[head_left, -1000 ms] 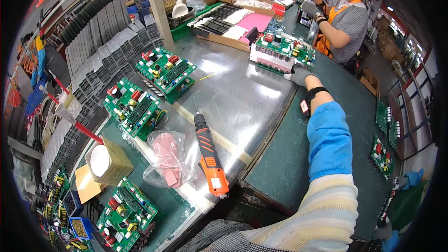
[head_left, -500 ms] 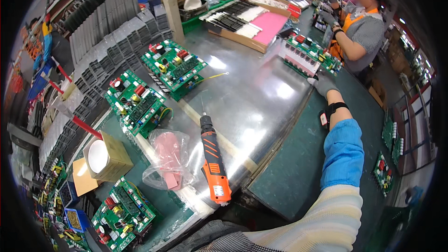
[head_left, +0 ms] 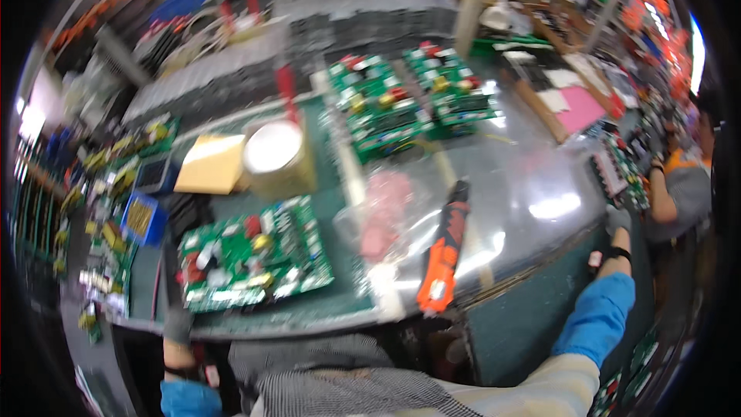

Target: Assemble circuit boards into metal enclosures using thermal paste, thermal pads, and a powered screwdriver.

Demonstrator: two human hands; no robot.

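My left hand (head_left: pixel 178 326), in a grey glove, is by the lower left corner of a green circuit board (head_left: pixel 255 255) with red, yellow and white components. Blur hides its fingers, so whether it grips the board cannot be made out. Far to the right, my gloved right hand (head_left: pixel 617 220) reaches the near end of another circuit board (head_left: pixel 610 174) with a pale strip along its side. Its fingers are smeared as well. Between my arms lies an orange and black electric screwdriver (head_left: pixel 444 255), bit end pointing away from me.
Two more circuit boards (head_left: pixel 378 104) stand at the back. Pink pieces in a clear plastic bag (head_left: pixel 384 212) lie mid-table, beside a box with a white roll (head_left: pixel 274 147). A blue bin of small parts (head_left: pixel 141 218) is at left. A co-worker (head_left: pixel 683 193) stands far right.
The view has swung left, so the table's things sit further right. My left hand has come into view beside the near board. My right hand stays at the far right board.
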